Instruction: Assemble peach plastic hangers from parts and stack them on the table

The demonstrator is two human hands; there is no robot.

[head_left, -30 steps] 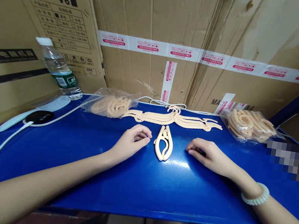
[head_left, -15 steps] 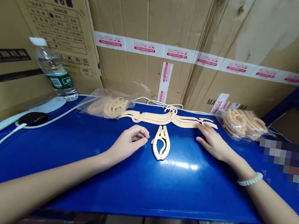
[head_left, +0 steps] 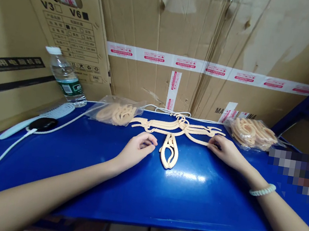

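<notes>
The person's right hand (head_left: 223, 149) pinched one end of an unfolded plastic clothes hanger (head_left: 196, 140) on the blue tabletop (head_left: 130, 193), in front of other opened hangers (head_left: 164, 125). The left hand (head_left: 140, 146), loosely curled and free, was just beside a folded hanger (head_left: 175, 154).

One left hand (head_left: 139, 150), one right hand (head_left: 222, 150), one folded hanger (head_left: 175, 157) between them! Past the hands, opened hangers (head_left: 167, 125), too overlapped to count; two clear bags (head_left: 115, 112), one beyond each hand; out left of the left hand, one bottle (head_left: 70, 84), one brush (head_left: 59, 111), one black puck (head_left: 43, 124).
</notes>
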